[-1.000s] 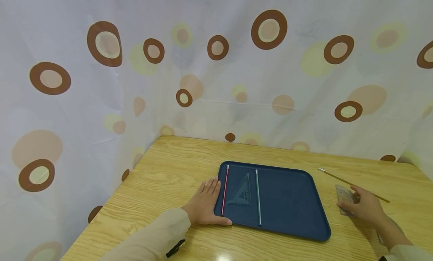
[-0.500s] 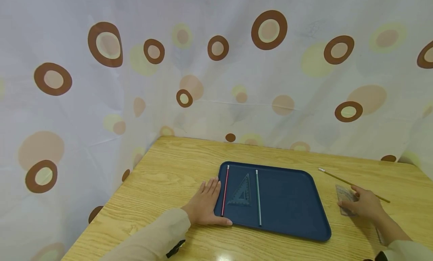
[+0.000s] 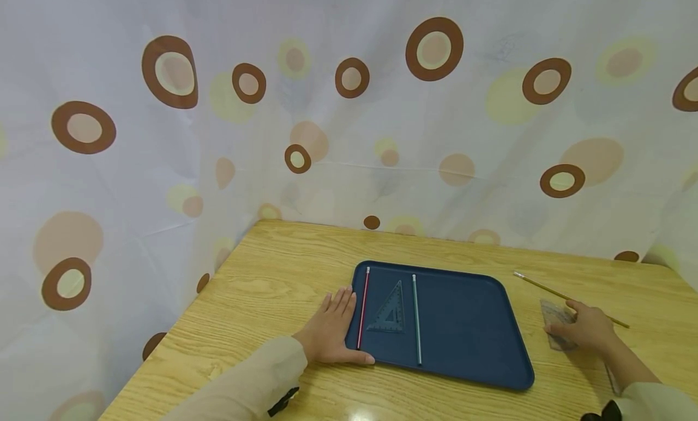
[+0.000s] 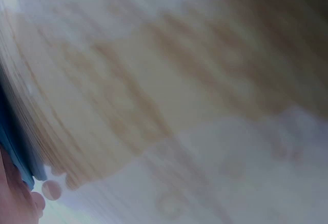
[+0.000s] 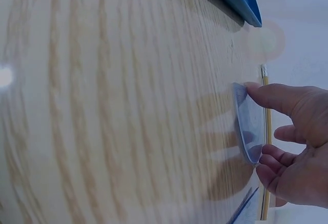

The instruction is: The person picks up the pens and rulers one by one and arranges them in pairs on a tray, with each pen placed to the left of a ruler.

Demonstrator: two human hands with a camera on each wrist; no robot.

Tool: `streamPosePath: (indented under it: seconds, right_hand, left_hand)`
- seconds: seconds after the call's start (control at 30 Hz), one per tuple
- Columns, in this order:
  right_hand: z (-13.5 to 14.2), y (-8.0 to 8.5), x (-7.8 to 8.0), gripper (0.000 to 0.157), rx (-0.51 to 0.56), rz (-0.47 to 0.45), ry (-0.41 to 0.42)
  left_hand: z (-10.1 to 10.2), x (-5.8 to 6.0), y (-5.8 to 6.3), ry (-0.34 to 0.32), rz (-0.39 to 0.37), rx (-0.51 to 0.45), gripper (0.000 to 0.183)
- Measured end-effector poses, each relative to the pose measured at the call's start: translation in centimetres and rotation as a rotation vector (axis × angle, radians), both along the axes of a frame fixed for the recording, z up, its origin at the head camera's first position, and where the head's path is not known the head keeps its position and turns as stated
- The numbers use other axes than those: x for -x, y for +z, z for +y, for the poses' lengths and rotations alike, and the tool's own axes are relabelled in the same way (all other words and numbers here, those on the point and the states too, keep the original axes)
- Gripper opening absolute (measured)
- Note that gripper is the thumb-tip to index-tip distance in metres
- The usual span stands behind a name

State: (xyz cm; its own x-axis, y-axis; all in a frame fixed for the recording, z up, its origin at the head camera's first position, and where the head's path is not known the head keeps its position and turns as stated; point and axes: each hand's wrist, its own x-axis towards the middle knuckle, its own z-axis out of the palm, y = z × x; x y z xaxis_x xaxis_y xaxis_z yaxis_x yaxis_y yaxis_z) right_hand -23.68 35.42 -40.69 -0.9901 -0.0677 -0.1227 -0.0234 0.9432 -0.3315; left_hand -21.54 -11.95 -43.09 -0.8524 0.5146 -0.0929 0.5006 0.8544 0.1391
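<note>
A dark blue tray [image 3: 463,330] lies on the table, with my left hand [image 3: 329,332] resting flat over its left edge, fingers straight. On the tray are a red pencil [image 3: 363,309], a clear set square [image 3: 400,312] and a green pencil [image 3: 417,321]. Right of the tray, my right hand [image 3: 591,329] holds a clear protractor [image 3: 552,315] low over the table. The right wrist view shows the protractor [image 5: 248,121] between thumb and fingertips, its curved edge towards the camera. Only a sliver of my left hand appears in the left wrist view.
Behind the right hand a yellow pencil [image 3: 545,286] lies slantwise on the wooden table [image 3: 294,257]. Another clear flat piece [image 3: 612,378] is partly hidden under the right forearm. A patterned curtain [image 3: 382,106] hangs around the table's back and left side.
The right forearm has shifted slightly, while its fingers stay at the protractor. The left hand and the tray have not moved.
</note>
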Motion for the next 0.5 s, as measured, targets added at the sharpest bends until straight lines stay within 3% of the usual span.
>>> streamPosePath:
  seconds: [0.5]
  right_hand:
    - [-0.47,-0.33,-0.10,0.081,0.059,0.056,0.010]
  left_hand:
    - [-0.01,-0.20,0.25,0.000,-0.001,0.005,0.114]
